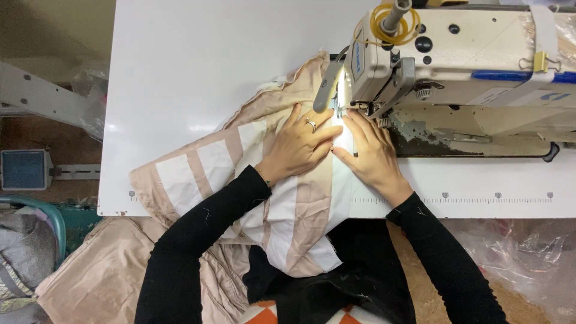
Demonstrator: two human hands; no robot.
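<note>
Far to the left of both hands, a grey box-shaped device point(24, 169) is seen on the floor, with a teal basket rim point(51, 211) just below it. Nearer the left hand, a white table point(198, 60) is covered in part by a beige and white striped fabric point(198, 174), which is draped over the table's front edge toward the person's lap. On this fabric the left hand point(297, 147) is laid flat, palm down, with the fingers spread and pointed toward the needle; a ring point(311, 124) is worn on one finger. Just beside it, to the right, the right hand point(373, 153) is pressed flat on the same fabric, its fingers held loosely together and angled toward the needle area, which is lit brightly. The fingertips of both hands are nearly touching under the head of a cream-coloured sewing machine point(480, 48), which is set above and to the right of the right hand. Yellow thread point(393, 27) is looped around a post on top of the machine. Further right, below the table edge, crumpled clear plastic point(528, 258) is seen.
</note>
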